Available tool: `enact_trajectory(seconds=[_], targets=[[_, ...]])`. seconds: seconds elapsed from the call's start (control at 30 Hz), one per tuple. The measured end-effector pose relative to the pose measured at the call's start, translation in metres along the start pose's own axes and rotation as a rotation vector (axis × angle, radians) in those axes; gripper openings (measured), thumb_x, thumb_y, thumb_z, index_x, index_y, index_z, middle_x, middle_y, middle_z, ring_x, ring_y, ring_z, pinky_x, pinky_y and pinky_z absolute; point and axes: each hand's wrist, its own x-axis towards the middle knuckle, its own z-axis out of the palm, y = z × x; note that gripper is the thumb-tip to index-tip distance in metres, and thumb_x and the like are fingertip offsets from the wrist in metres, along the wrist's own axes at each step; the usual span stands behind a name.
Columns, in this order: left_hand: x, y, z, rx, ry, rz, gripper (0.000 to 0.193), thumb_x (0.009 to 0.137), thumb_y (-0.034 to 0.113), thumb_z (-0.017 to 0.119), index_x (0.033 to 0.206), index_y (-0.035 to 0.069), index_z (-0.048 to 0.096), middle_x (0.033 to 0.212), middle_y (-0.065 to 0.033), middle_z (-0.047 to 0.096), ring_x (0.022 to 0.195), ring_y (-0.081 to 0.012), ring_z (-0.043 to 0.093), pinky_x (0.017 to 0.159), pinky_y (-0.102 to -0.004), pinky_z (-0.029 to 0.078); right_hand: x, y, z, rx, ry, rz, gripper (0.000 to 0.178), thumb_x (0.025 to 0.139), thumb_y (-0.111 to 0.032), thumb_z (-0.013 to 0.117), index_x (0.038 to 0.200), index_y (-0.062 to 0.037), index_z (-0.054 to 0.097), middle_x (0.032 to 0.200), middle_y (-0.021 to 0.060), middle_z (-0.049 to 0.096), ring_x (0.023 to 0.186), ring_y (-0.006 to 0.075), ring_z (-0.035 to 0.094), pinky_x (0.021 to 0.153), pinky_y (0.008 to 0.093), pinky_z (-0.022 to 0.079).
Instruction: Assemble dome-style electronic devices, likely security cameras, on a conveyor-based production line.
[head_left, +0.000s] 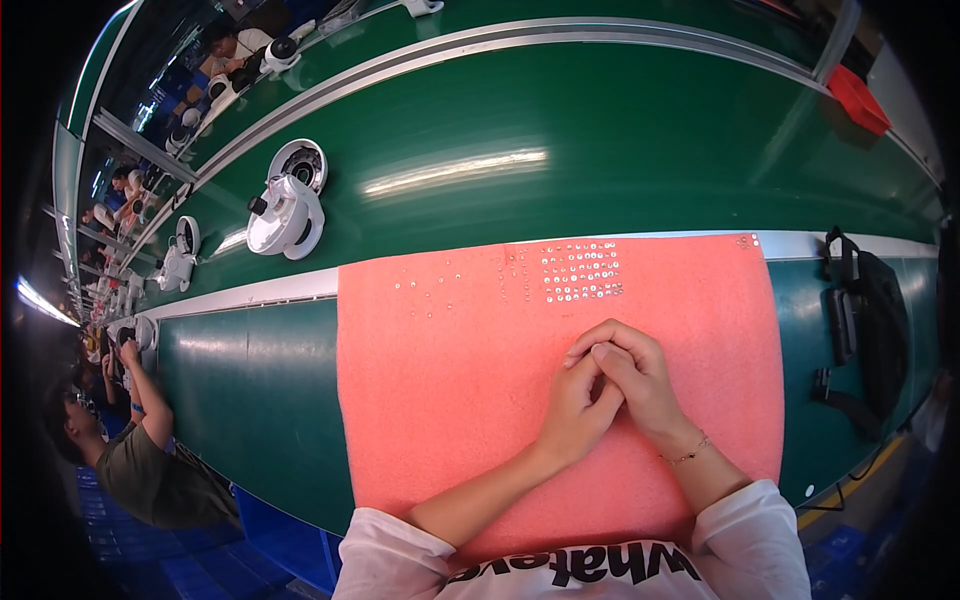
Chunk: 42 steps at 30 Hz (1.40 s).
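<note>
My left hand (577, 405) and my right hand (642, 388) are clasped together over a pink cloth (450, 400). The right hand's fingers fold over the left hand's, and no object shows between them. Both hands are closed, though their palms are hidden. On the cloth beyond my hands lie tight rows of small round metal pieces (582, 272), too small to name. Looser ones (428, 294) are scattered to their left, and a little cluster (748, 241) sits at the far right corner. A thin bracelet (686, 455) circles my right wrist.
Past the cloth runs a green conveyor belt (640, 140) with metal edging. A white dome-shaped device (285, 218) rests on it at left, another (178, 262) farther off. A black bag (880, 340) lies right, a red bin (858, 100) far right. A co-worker (150, 450) sits left.
</note>
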Motion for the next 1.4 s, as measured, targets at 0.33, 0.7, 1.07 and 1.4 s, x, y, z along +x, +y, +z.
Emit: enact_trajectory(seconds=[0.33, 0.7, 1.07, 1.4], targets=[[0.000, -0.001, -0.002, 0.019, 0.005, 0.033, 0.008, 0.081, 0.006, 0.050, 0.084, 0.000, 0.054, 0.068, -0.0059, 0.054, 0.061, -0.0115, 0.050, 0.054, -0.0260, 0.040, 0.000, 0.000, 0.002, -0.005, 0.001, -0.004, 0.018, 0.082, -0.005, 0.041, 0.088, 0.0034, 0.056, 0.085, 0.0083, 0.059, 0.081, 0.0120, 0.054, 0.075, 0.0256, 0.044], [0.009, 0.021, -0.021, -0.185, -0.010, -0.227, 0.009, 0.084, 0.006, 0.046, 0.088, 0.002, 0.053, 0.072, -0.0034, 0.054, 0.063, -0.0103, 0.051, 0.056, -0.0256, 0.042, 0.002, 0.002, 0.011, -0.001, 0.044, 0.027, 0.023, 0.088, -0.011, 0.041, 0.101, 0.0024, 0.054, 0.095, 0.0074, 0.057, 0.087, 0.0099, 0.052, 0.077, 0.0247, 0.042], [0.104, 0.027, -0.257, -0.680, 0.916, 0.163, 0.083, 0.071, 0.028, 0.073, 0.128, 0.009, 0.015, 0.123, -0.0129, 0.031, 0.112, -0.0282, 0.039, 0.092, -0.0367, 0.040, 0.004, 0.000, 0.030, -0.266, -0.079, 0.018, 0.022, 0.088, -0.009, 0.043, 0.099, 0.0023, 0.058, 0.095, 0.0064, 0.059, 0.086, 0.0124, 0.054, 0.081, 0.0259, 0.042], [0.103, 0.056, -0.247, -0.288, 0.897, 0.198, 0.073, 0.073, 0.018, 0.065, 0.133, 0.002, 0.027, 0.120, -0.0192, 0.045, 0.108, -0.0341, 0.050, 0.089, -0.0376, 0.045, 0.004, 0.001, 0.026, -0.306, -0.109, -0.016, 0.022, 0.089, -0.009, 0.041, 0.097, 0.0022, 0.059, 0.090, 0.0055, 0.059, 0.084, 0.0116, 0.053, 0.077, 0.0250, 0.043]])
